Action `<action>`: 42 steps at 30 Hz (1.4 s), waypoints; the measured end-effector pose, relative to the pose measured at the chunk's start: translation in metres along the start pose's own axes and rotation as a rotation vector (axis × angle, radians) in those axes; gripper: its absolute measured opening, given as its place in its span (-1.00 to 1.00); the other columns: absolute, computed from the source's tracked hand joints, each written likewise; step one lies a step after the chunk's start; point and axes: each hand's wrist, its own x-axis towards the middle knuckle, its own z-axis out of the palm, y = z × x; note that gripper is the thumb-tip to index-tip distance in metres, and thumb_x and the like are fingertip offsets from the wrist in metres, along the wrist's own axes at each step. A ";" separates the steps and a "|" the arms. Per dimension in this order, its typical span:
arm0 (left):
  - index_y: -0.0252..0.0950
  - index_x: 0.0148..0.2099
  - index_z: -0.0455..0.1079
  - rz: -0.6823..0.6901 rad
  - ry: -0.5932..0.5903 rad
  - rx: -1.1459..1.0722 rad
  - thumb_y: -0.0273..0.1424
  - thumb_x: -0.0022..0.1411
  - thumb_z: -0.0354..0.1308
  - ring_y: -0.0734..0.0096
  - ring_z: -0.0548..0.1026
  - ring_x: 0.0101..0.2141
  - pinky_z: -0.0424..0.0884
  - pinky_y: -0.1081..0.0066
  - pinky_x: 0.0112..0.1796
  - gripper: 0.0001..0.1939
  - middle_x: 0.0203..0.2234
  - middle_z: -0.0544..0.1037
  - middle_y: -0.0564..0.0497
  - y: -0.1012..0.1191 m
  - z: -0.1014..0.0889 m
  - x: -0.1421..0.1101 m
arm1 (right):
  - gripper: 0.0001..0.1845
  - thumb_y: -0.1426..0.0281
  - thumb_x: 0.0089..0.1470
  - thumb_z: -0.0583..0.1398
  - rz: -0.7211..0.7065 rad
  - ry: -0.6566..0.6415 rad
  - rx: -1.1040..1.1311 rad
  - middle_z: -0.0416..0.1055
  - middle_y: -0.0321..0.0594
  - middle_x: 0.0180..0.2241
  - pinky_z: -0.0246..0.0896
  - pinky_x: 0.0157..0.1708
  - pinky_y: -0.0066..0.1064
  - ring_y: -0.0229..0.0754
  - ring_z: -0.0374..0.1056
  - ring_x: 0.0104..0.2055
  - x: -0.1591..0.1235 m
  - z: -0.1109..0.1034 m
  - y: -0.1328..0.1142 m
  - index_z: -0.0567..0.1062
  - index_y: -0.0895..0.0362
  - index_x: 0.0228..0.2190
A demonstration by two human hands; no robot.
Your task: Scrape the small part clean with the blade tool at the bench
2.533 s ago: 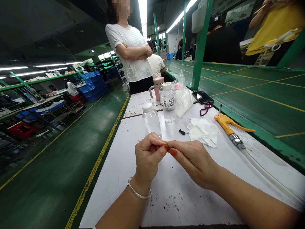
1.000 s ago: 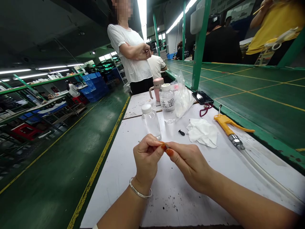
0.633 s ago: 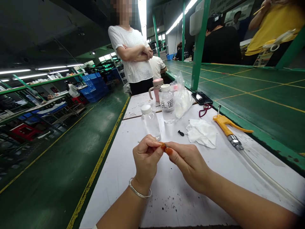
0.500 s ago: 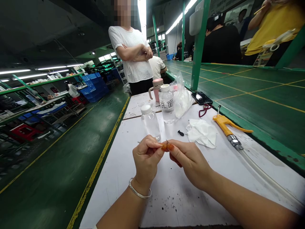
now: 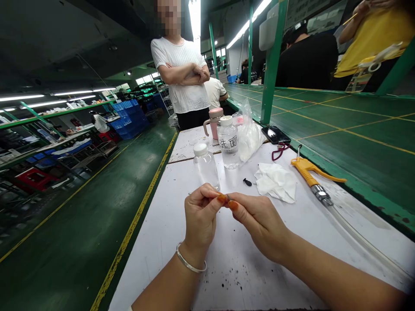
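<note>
The left hand [image 5: 200, 220], a metal bangle [image 5: 191, 264] on its wrist, is curled almost shut, thumb and forefinger pinching a tiny dark part [image 5: 228, 197] in the air over the white bench [image 5: 246, 276]. The part is too small to identify. The right hand [image 5: 259, 226], also nearly closed, pinches the same part from the other side. Ahead stand a capped clear bottle [image 5: 205, 166], a pink flask [image 5: 212, 123] and a hand-lettered bottle [image 5: 228, 147], with a plastic bag [image 5: 249, 134] beside it. Further right lie a small black piece [image 5: 247, 182], a phone [image 5: 275, 134], a crumpled tissue [image 5: 275, 182] and a yellow air gun [image 5: 306, 170] with its clear hose.
</note>
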 end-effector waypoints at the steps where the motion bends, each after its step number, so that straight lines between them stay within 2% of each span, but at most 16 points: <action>1: -0.27 -0.44 0.51 -0.030 0.004 -0.024 -0.49 0.09 0.37 0.58 0.46 -0.48 0.48 0.55 -0.41 -0.89 -0.54 0.44 0.10 0.001 0.001 0.000 | -0.58 0.21 0.40 -0.04 -0.008 0.002 -0.021 0.14 -0.40 -0.57 -0.05 -0.51 -0.42 -0.34 0.04 -0.53 0.000 0.000 0.000 0.45 0.15 -0.37; 6: -0.28 -0.44 0.51 -0.122 0.027 -0.074 -0.48 0.10 0.37 0.62 0.43 -0.47 0.44 0.61 -0.39 -0.89 -0.53 0.42 0.11 0.005 0.004 -0.003 | -0.60 0.24 0.40 -0.05 -0.055 0.004 -0.087 0.22 -0.38 -0.55 -0.03 -0.50 -0.42 -0.33 0.10 -0.53 -0.003 0.000 0.001 0.46 0.15 -0.33; 15: -0.30 -0.45 0.49 -0.141 0.042 -0.069 -0.50 0.09 0.36 0.63 0.38 -0.46 0.39 0.61 -0.38 -0.89 -0.52 0.39 0.11 0.005 0.004 -0.004 | -0.62 0.27 0.39 -0.04 -0.062 -0.003 -0.128 0.28 -0.37 -0.53 -0.01 -0.49 -0.43 -0.33 0.14 -0.52 -0.001 0.000 0.003 0.33 0.12 -0.44; 25: -0.30 -0.43 0.51 -0.128 -0.012 -0.096 -0.51 0.10 0.36 0.62 0.47 -0.48 0.46 0.59 -0.40 -0.90 -0.52 0.40 0.12 0.005 0.004 -0.004 | -0.56 0.19 0.39 -0.02 0.037 0.010 0.056 0.14 -0.42 -0.59 -0.04 -0.54 -0.47 -0.36 0.04 -0.54 0.001 0.000 0.001 0.41 0.14 -0.44; 36: -0.30 -0.44 0.51 -0.172 0.032 -0.109 -0.50 0.10 0.36 0.66 0.43 -0.49 0.43 0.63 -0.41 -0.90 -0.52 0.40 0.13 0.005 0.004 -0.004 | -0.67 0.33 0.38 -0.01 -0.123 0.000 -0.175 0.19 -0.40 -0.56 -0.06 -0.51 -0.45 -0.35 0.06 -0.55 -0.003 0.001 0.004 0.31 0.13 -0.44; 42: -0.30 -0.45 0.50 -0.162 0.039 -0.091 -0.49 0.08 0.37 0.65 0.38 -0.48 0.38 0.62 -0.40 -0.89 -0.52 0.39 0.12 0.005 0.004 -0.004 | -0.68 0.34 0.37 -0.02 -0.121 0.000 -0.215 0.21 -0.39 -0.56 -0.06 -0.51 -0.44 -0.35 0.07 -0.55 -0.002 0.001 0.004 0.32 0.13 -0.44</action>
